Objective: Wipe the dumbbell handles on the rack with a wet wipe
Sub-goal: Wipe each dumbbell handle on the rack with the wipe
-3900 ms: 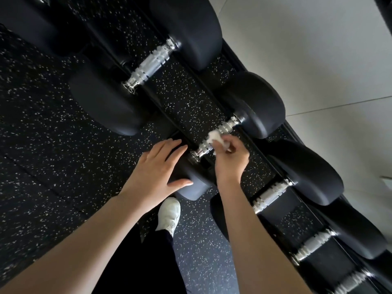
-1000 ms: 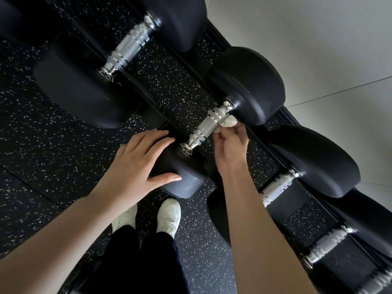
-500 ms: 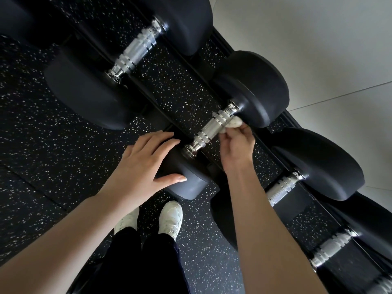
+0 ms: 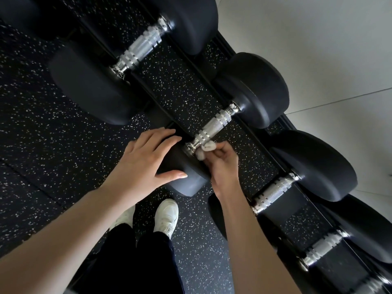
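Black dumbbells with knurled chrome handles lie in a diagonal row on a black rack (image 4: pixel 214 42). My right hand (image 4: pixel 220 162) pinches a crumpled white wet wipe (image 4: pixel 206 149) against the near end of the middle dumbbell's handle (image 4: pixel 213 129), beside the near black head (image 4: pixel 186 170). My left hand (image 4: pixel 144 160) rests flat on that near head, fingers spread, thumb along its side. The dumbbell's far head (image 4: pixel 256 90) is uncovered.
Another dumbbell handle (image 4: pixel 141 46) lies up and to the left, and more handles (image 4: pixel 275 192) run down to the right. Below is black speckled rubber floor (image 4: pixel 42 124) with my white shoes (image 4: pixel 166 217). A pale wall (image 4: pixel 318 49) stands behind the rack.
My right hand has slid the wipe along the handle from the far end, by the far head, to the near end. My left hand has stayed on the near head.
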Demonstrator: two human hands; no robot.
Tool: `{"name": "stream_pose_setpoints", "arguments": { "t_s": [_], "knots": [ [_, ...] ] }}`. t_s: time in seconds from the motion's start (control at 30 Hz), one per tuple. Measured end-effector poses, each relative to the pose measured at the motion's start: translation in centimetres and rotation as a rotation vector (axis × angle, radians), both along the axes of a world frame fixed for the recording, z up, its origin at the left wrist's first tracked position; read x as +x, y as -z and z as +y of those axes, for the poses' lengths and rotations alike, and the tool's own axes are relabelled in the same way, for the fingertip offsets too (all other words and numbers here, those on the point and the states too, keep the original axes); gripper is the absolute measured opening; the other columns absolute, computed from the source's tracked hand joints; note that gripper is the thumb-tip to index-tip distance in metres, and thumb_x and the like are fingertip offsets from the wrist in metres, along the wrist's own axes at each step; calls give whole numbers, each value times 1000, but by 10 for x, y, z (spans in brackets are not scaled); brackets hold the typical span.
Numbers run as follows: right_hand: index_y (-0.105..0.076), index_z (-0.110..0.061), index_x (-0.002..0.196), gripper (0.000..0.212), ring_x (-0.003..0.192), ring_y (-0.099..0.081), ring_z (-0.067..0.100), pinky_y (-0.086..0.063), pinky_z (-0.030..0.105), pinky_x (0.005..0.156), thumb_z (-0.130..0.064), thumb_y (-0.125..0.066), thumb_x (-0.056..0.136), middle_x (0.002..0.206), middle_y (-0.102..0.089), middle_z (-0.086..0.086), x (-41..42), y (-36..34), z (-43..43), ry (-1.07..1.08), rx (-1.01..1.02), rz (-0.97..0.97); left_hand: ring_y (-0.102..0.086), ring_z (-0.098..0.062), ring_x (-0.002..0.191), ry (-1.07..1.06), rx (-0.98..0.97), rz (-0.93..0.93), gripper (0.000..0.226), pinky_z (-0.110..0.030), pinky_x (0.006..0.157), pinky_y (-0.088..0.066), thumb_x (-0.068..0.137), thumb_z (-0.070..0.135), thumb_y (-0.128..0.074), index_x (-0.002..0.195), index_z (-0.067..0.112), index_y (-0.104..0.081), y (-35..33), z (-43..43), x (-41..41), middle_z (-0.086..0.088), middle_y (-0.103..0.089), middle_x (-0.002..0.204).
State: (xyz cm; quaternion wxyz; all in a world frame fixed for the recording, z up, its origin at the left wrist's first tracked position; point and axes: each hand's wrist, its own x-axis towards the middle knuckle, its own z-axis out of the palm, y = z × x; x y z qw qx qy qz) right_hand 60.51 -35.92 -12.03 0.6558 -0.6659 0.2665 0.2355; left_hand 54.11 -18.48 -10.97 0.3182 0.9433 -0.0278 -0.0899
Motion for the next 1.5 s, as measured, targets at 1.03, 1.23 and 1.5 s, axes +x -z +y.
{"name": "stream_pose_setpoints", "arguments": {
  "t_s": [1.03, 1.23, 1.5],
  "knots": [
    [-70, -15, 99, 17, 79, -61, 26, -49, 34, 66, -26, -65, 86, 101, -60, 8, 25, -28, 45, -907, -1138, -476, -32, -15, 125, -37, -184, -52, 81, -46, 86, -41, 61, 55, -74, 131, 23, -48, 11, 10, 0, 3, -47, 137],
    [-70, -3, 92, 13, 69, -65, 26, -54, 32, 58, -10, -70, 81, 95, -66, 11, 30, -19, 43, -616, -1184, -667, -35, -16, 124, -41, -160, -84, 81, -43, 84, -44, 61, 58, -73, 130, 23, -51, 16, 10, -1, 3, -49, 136],
    [-72, -16, 95, 17, 70, -66, 31, -37, 26, 59, -28, -64, 87, 90, -71, 7, 57, -28, 43, -146, -1369, -604, -33, -14, 127, -35, -165, -83, 79, -41, 85, -42, 64, 61, -66, 132, 24, -49, 18, 10, -1, 4, -48, 138]
  ]
}}
